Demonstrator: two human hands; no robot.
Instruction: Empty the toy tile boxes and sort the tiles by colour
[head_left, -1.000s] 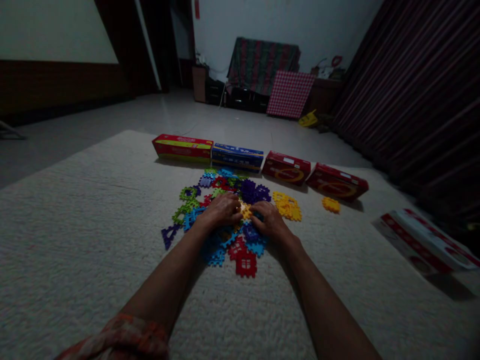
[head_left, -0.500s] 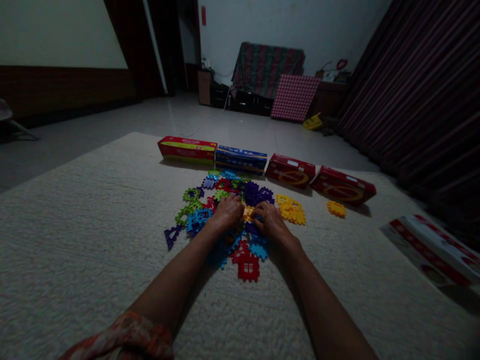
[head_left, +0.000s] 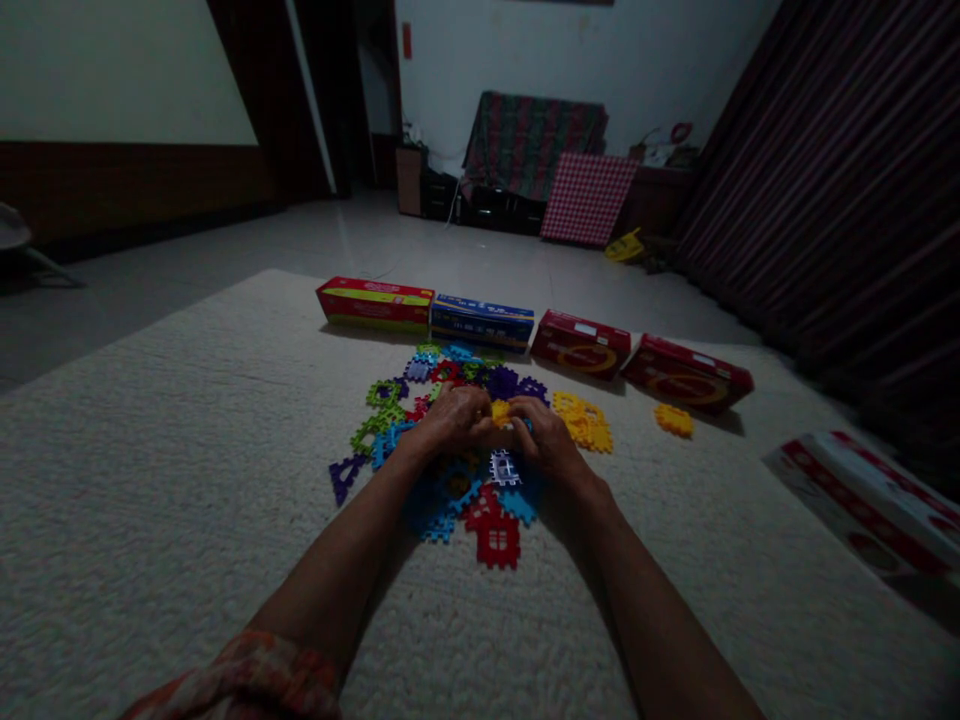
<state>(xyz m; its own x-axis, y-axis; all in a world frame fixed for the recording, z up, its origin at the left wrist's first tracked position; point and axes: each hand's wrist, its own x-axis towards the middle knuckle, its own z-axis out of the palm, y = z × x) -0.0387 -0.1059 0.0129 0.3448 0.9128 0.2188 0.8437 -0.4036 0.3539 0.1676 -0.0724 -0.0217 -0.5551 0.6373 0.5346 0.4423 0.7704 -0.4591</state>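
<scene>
Yellow piece [head_left: 500,412] sits between your two hands, raised or lying over the heap; the dim light does not settle which. Your left hand [head_left: 457,412] has its fingers bent together and looks clamped on the near-left edge, and your right hand [head_left: 541,428] appears to pinch the opposite edge, though the fingertips themselves are partly hidden.

Just below the gap between your hands lies a pale lattice piece [head_left: 504,467], with the red window piece [head_left: 498,540] nearer your body and blue pieces [head_left: 435,528] under and beside your left wrist. Green pieces [head_left: 371,432] and a purple triangle [head_left: 345,478] spread out to the left of that hand. Beyond your right hand's outer side is the yellow pile [head_left: 583,422], and farther out a separate yellow block [head_left: 673,420] rests on the mat [head_left: 187,430]. The blue box [head_left: 482,322] stands ahead of both hands.

For good handling, grip by the flat faces near the toothed rim — the teeth probably snag on neighbours. Let one hand steady while the other shifts its fingers, and press evenly from both sides — a lopsided squeeze could tilt the piece. Lifting your wrists a little should avoid dragging the loose pieces beneath.
</scene>
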